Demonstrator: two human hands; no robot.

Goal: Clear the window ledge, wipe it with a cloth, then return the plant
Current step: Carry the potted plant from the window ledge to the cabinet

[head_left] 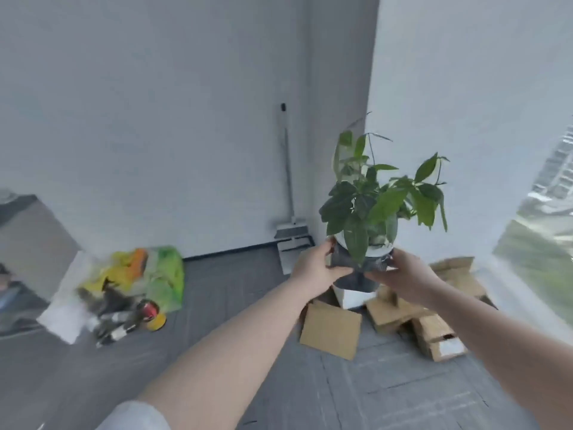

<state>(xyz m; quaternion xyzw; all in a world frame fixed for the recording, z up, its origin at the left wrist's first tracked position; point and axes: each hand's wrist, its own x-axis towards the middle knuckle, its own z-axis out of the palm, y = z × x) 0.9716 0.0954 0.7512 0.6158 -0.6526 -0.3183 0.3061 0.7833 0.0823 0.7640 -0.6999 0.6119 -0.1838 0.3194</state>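
While the plant (376, 200) is held aloft over grey floor tiles (248, 305), its dark pot is gripped by the left hand (316, 268) and right hand (403, 274). Cardboard boxes (331, 330) are scattered below, and a broom (286, 169) is leaned in the white wall corner.

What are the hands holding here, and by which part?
The potted plant, gripped by its dark pot: left hand on the left side, right hand on the right.
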